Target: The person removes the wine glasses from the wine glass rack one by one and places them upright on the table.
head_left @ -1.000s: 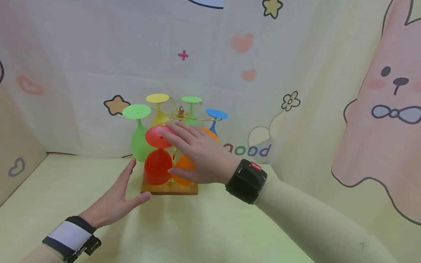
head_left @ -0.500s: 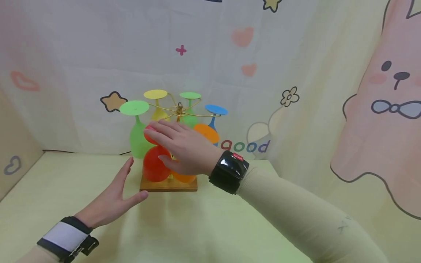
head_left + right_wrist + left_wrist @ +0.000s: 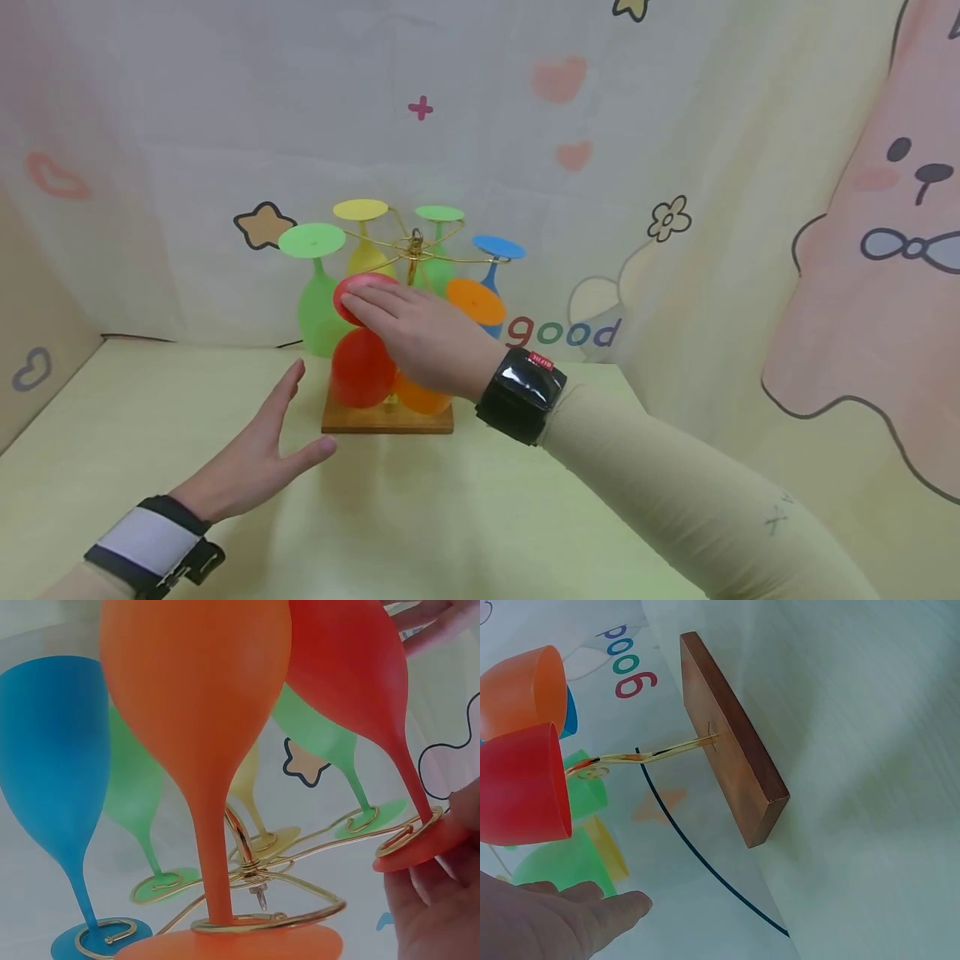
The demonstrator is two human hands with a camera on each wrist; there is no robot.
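A red plastic goblet (image 3: 363,372) hangs upside down from a gold wire rack (image 3: 660,754) on a wooden base (image 3: 386,422). My right hand (image 3: 433,340) holds the goblet's round foot, its fingers over the upper face; in the right wrist view, the thumb lies on the stem side of the red foot (image 3: 409,853). Beside it hangs an orange goblet (image 3: 199,697), partly behind my right hand in the head view. My left hand (image 3: 251,457) is in front and left of the rack, thumb apart from its straight fingers, touching nothing.
Several other goblets hang round the rack: a green one (image 3: 318,321) at left, a yellow one (image 3: 367,257) and another green one (image 3: 438,271) behind, a blue one (image 3: 56,750) at right. A printed curtain (image 3: 480,108) stands behind the pale tabletop (image 3: 420,525).
My right hand has moved left to the red goblet's foot and now grips it; its thumb has gone out of sight in the head view. The left hand has hardly moved.
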